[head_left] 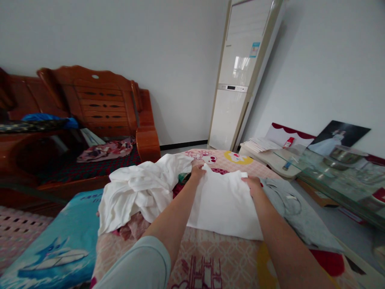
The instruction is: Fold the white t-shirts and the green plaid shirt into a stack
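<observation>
Pale sleeve point(141, 263), one, at bottom centre-left, leading to a bare left forearm point(176, 218); bare right forearm point(281, 239), lower right. White cloth point(225, 208), one piece, centre of the frame, lying over a patterned cover point(192, 245) in peach with yellow and purple motifs. Left hand point(198, 171): closed on the cloth's upper left corner. Right hand point(252, 184): thumb and fingers pinching its upper right corner. White fabric heap point(138, 184), rumpled, left of centre, with dusky pink fabric point(135, 226) showing beneath its lower edge. Grey garment point(293, 204), laid out on the right, just beside the right forearm. Blue cloth point(75, 208) with cartoon figure, lower left. Wooden seat point(96, 94), carved back, upper left; floral cloth point(106, 149) on its dark checked cushion. Floor-standing air conditioner point(230, 72), white, upper centre-right, light blue label on its front. Stack of papers point(261, 145) and small red item point(289, 142), right of centre. Glass shelf point(327, 192), far right, bearing clear and metallic vessels; dark photograph point(339, 136) of two figures behind them.
</observation>
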The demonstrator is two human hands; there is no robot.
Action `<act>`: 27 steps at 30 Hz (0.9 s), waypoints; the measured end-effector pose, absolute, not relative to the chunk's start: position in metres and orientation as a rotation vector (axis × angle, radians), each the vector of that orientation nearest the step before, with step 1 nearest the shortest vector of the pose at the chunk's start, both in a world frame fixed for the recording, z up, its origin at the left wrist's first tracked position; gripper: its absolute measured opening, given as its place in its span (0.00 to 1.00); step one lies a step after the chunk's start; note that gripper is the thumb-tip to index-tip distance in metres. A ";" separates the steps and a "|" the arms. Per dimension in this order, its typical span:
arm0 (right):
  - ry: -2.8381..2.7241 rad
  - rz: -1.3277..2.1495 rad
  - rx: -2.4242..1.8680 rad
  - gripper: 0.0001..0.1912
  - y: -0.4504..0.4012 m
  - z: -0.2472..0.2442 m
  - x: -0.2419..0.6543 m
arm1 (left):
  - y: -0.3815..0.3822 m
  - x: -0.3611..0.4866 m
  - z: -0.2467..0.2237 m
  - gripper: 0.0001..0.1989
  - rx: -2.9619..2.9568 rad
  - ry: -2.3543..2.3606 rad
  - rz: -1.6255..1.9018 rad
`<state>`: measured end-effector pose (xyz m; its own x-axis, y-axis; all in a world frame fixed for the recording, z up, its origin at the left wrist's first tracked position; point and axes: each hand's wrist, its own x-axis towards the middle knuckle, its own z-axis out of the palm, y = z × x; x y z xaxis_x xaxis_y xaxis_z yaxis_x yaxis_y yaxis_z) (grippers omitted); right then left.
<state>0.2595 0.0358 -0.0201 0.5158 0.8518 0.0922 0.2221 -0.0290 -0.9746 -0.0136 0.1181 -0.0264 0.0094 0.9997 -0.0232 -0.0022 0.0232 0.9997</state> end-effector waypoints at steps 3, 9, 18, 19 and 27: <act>-0.874 0.733 -1.520 0.08 0.026 -0.006 0.255 | 0.107 -0.017 -0.012 0.13 1.163 1.157 1.188; -0.898 0.795 -1.346 0.13 -0.034 0.029 0.247 | 0.054 -0.042 0.021 0.16 1.092 0.825 1.260; -1.139 0.805 -1.460 0.11 -0.138 0.002 0.238 | -0.030 -0.095 0.016 0.05 1.487 0.805 1.017; -1.168 0.799 -1.495 0.10 -0.142 -0.005 0.236 | -0.034 -0.099 0.011 0.06 1.563 0.832 0.948; -1.255 0.710 -1.519 0.08 -0.147 -0.019 0.234 | -0.043 -0.108 -0.005 0.14 1.770 1.005 0.806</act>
